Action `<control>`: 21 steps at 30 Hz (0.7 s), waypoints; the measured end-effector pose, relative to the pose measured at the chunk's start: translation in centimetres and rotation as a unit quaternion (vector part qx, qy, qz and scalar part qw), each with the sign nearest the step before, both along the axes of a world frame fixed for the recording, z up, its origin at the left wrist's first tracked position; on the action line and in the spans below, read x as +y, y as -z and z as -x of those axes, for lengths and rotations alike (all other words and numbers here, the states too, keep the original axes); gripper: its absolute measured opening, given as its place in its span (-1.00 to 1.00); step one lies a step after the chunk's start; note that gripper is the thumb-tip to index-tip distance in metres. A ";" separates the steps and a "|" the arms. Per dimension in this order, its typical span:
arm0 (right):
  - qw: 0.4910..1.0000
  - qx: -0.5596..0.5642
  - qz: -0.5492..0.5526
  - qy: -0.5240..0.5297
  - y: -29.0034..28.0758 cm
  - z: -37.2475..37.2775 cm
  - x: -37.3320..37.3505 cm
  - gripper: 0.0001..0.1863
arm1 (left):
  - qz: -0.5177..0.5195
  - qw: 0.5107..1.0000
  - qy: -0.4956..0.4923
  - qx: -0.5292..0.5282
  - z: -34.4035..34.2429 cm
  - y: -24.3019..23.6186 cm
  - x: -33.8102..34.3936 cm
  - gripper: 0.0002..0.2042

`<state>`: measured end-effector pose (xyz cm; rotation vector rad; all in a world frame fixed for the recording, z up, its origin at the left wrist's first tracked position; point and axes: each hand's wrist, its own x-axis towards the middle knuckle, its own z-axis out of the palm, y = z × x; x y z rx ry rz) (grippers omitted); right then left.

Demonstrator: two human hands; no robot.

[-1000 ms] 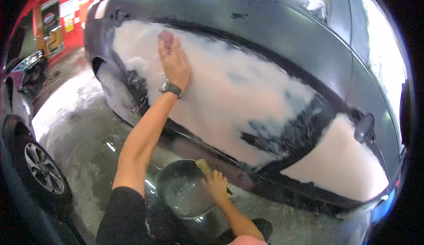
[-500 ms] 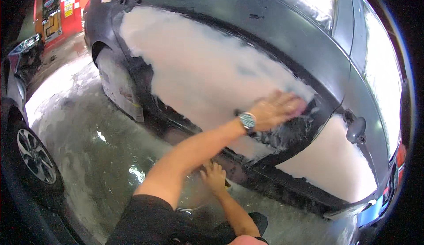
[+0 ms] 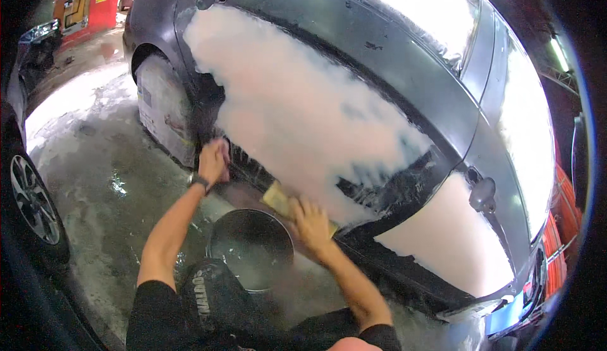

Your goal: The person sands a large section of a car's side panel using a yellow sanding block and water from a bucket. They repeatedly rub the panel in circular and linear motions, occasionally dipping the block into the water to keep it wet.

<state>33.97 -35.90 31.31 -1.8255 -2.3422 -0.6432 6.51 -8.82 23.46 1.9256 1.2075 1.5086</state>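
Note:
My left hand (image 3: pixel 214 161), with a watch on its wrist, is by the lower edge of the dark car's door, low on the left. It is smeared by motion. Its fingers look closed around something pinkish that I cannot make out. My right hand (image 3: pixel 311 226) grips a yellowish sponge (image 3: pixel 277 199) against the bottom of the door. A large pale pinkish filler patch (image 3: pixel 284 98), wet and streaked, covers much of the door (image 3: pixel 436 92). Dark bare patches show through at its lower right.
Between my arms, a round dark bucket (image 3: pixel 250 246) of water stands on the wet floor (image 3: pixel 107 224). A second filler patch (image 3: pixel 455 237) lies to the right, below a door handle (image 3: pixel 482 194). Another car's wheel (image 3: pixel 35 199) is at left. Paper covers the dark car's wheel (image 3: pixel 164 107).
My left hand has swung from the door's lower right down to its lower left. My right hand has come up to the door bottom with the sponge. The bucket now shows fully.

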 end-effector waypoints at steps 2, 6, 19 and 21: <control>0.988 -0.090 -0.116 -0.050 -7.0 -0.3 2.8 -0.36 | 0.088 0.988 0.090 0.086 -0.5 4.1 -3.3 -0.82; 0.943 -0.206 -0.250 -0.080 -19.6 0.5 8.1 -0.51 | 0.051 0.968 0.027 0.245 -2.4 8.0 -9.3 -0.77; 0.909 -0.272 -0.312 -0.040 -22.3 -4.4 8.3 -0.58 | 0.139 0.937 0.063 0.314 -2.0 10.2 -11.7 -0.70; 0.907 -0.265 -0.327 -0.023 -25.2 -1.8 10.7 -0.57 | 0.140 0.942 0.065 0.298 -2.4 10.9 -11.2 -0.71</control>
